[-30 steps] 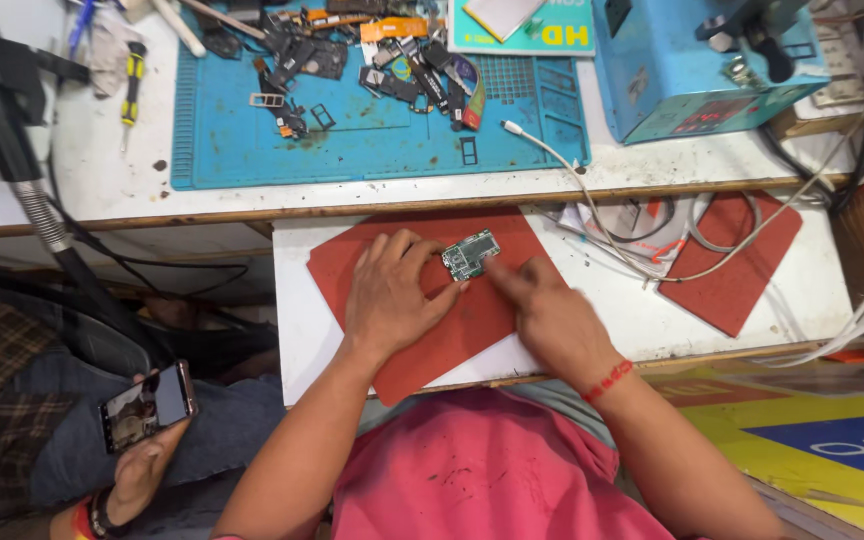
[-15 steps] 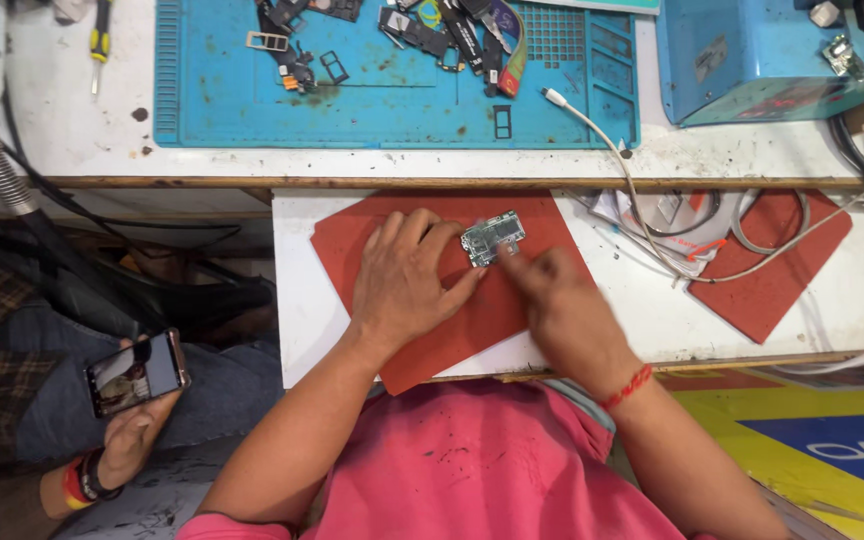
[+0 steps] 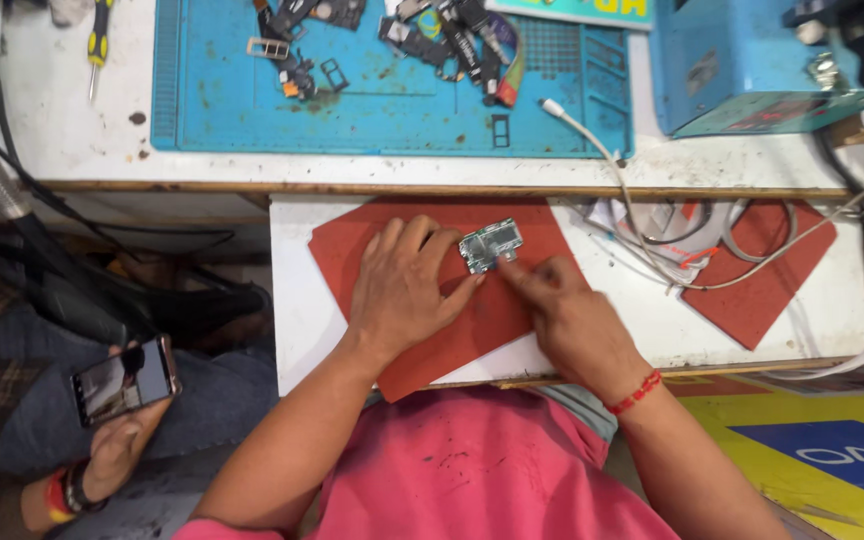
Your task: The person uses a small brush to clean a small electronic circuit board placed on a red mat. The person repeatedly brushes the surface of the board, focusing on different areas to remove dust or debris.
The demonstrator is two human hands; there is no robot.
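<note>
Plaid-sleeved co-worker sitting at far left, their hand (image 3: pixel 117 440) gripping a phone (image 3: pixel 122 382) with a lit screen, beaded bands at the wrist; well apart from the work.

Black cables (image 3: pixel 12 190) running down the left edge, below the upper counter (image 3: pixel 62 130). Blue work mat (image 3: pixel 372 110) lying on that counter, phone parts (image 3: pixel 442 40) scattered along its top edge; yellow-handled screwdriver (image 3: pixel 98 40) lying just left of the mat.

Red pad (image 3: pixel 352 250) lying on the lower white counter (image 3: pixel 292 300), one corner overhanging the near edge.

Left hand (image 3: pixel 402 285) resting palm-down on the red pad, fingers loosely spread and slightly bent, fingertips touching the left edge of a small circuit board (image 3: pixel 491 245). Not closing around it, only bracing it flat against the pad.

Circuit board sitting near the top middle of the red pad, between the two hands, tilted a little.

Right hand (image 3: pixel 572 320) coming in from the lower right, mostly curled, forefinger and thumb pressed together at the board's lower right corner. Whether they are pinching something tiny there cannot be told. Red thread bracelet (image 3: pixel 635 393) circling the right wrist.

White cable (image 3: pixel 602 150) trailing from the blue mat down to a tangle of wires beside a second red pad (image 3: pixel 762 270). Blue machine (image 3: pixel 742 60) standing at upper right.
</note>
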